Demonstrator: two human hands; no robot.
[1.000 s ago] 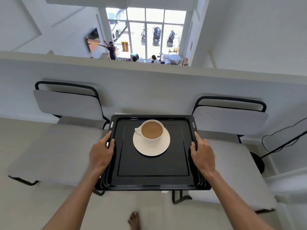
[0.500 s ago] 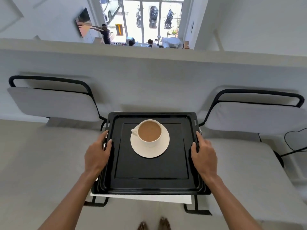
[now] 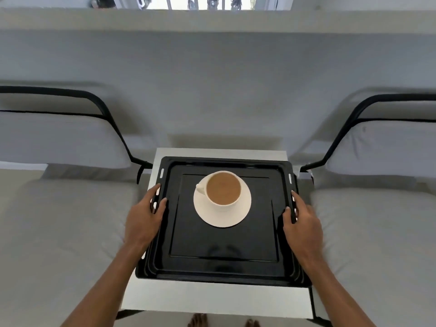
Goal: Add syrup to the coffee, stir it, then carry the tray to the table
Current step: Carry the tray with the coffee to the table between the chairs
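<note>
A black metal tray (image 3: 221,267) sits over a small white table (image 3: 212,300) between two chairs. On the tray's far half a white cup of milky coffee (image 3: 223,188) stands on a white saucer (image 3: 236,219), handle to the left. My left hand (image 3: 144,215) grips the tray's left rim, thumb over the edge. My right hand (image 3: 303,220) grips the right rim the same way. Whether the tray rests fully on the table I cannot tell.
A grey cushioned chair with a black frame (image 3: 59,208) stands left of the table, another (image 3: 377,208) to the right. A low white wall (image 3: 217,67) runs behind them. My bare toes (image 3: 199,320) show below the table's near edge.
I have stepped closer and the view has tilted down. The tray has come down over the white table, which now shows around its far and near edges. Both hands hold the same grips.
</note>
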